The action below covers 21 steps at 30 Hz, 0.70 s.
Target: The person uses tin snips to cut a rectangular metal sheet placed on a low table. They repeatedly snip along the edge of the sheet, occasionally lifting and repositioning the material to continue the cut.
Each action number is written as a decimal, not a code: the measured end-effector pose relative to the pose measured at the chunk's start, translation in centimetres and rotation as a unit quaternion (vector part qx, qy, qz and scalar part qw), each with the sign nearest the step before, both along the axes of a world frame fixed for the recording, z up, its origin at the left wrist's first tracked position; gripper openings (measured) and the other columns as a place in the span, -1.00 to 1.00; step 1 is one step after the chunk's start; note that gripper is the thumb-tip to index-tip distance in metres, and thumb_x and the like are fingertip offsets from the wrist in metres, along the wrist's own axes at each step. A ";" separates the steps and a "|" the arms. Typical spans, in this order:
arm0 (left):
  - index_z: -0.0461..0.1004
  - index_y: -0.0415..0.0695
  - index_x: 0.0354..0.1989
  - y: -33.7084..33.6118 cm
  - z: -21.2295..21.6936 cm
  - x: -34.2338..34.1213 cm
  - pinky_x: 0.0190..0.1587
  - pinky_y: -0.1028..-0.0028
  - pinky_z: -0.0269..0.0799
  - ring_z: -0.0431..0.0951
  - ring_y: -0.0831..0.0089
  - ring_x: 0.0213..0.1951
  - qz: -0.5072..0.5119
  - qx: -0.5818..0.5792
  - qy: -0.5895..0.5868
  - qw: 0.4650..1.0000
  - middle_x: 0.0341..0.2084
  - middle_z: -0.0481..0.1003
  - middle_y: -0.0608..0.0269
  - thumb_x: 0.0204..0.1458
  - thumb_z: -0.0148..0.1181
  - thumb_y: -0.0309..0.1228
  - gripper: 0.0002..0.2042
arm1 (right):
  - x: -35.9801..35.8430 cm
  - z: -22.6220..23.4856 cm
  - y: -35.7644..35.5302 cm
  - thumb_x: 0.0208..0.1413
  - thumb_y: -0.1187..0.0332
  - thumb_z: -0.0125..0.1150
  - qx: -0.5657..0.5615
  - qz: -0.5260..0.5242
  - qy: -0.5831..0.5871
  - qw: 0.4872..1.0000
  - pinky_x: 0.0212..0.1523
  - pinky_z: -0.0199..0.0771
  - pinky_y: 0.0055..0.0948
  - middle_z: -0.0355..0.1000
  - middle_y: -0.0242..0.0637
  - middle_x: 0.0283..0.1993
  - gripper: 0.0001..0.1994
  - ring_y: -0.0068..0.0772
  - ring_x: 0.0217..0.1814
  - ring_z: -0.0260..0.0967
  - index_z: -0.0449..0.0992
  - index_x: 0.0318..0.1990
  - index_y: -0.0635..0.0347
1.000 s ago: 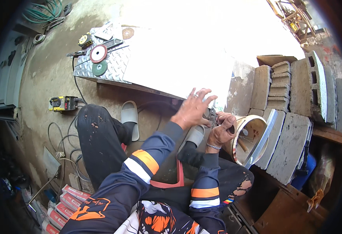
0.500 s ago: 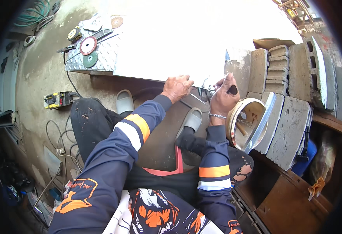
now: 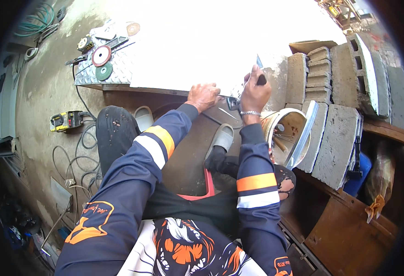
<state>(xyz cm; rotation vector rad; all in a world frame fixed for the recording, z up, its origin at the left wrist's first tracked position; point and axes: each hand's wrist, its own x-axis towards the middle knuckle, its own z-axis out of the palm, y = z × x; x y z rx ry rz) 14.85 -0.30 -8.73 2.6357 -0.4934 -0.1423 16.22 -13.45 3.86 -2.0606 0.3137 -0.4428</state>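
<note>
A large, overexposed white sheet (image 3: pixel 188 55) lies in front of me on a low support. My left hand (image 3: pixel 203 96) is closed at its near edge, fingers curled over it, knuckles up. At the sheet's near right corner, my right hand (image 3: pixel 256 92) is wrapped round a dark-handled tool (image 3: pixel 261 80). Only the rounded dark end shows above the fist. Below the fist, beside the sheet's edge, is a dark metal piece (image 3: pixel 232 103); whether it belongs to the tool I cannot tell. Glare and fingers hide the contact point.
Grinding discs (image 3: pixel 101 55) and a tape measure (image 3: pixel 85 43) rest on tread plate (image 3: pixel 84 73) at left. A yellow-black power tool (image 3: pixel 66 121) and cables (image 3: pixel 80 156) lie on the floor. Right of me are a bucket (image 3: pixel 268 133) with tools and stacked concrete blocks (image 3: pixel 333 147).
My right hand has moved farther forward and slightly left, along the sheet's corner, still gripping the tool. My left hand stays at the near edge. The whole view has shifted slightly.
</note>
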 end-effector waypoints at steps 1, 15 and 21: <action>0.62 0.03 -0.33 0.0 0.0 -0.1 -0.28 0.13 0.52 0.63 0.20 -0.25 0.000 0.000 -0.006 1.000 -0.33 0.54 0.28 0.07 0.23 0.03 -0.68 | -1.4 -0.4 -0.3 0.37 0.14 0.05 0.028 0.007 -0.011 1.000 -0.49 0.31 -0.35 0.38 -0.27 -0.64 -0.54 -0.46 -0.58 0.34 0.51 -0.51 0.30; 0.52 -0.06 -0.21 5.1 0.9 -0.4 -0.16 0.14 0.53 0.56 0.13 -0.15 -0.078 0.033 -0.029 0.996 -0.26 0.49 0.13 0.03 0.18 -0.38 -0.84 | -8.5 1.8 -3.1 0.39 0.22 0.06 0.111 0.122 0.173 0.971 -0.31 0.28 -0.55 0.39 -0.40 -0.39 -0.69 -0.64 -0.37 0.24 0.54 -0.22 0.33; 0.48 -0.04 -0.20 4.7 -0.2 -1.5 -0.17 0.30 0.44 0.53 0.33 -0.09 -0.040 0.084 -0.119 0.989 -0.25 0.46 0.24 0.05 0.09 -0.38 -0.84 | -11.9 0.5 -2.3 0.35 0.38 -0.03 0.080 0.150 0.099 0.980 0.11 0.32 -0.34 0.45 -0.18 -0.08 -0.78 -0.26 0.05 0.41 0.49 -0.17 0.37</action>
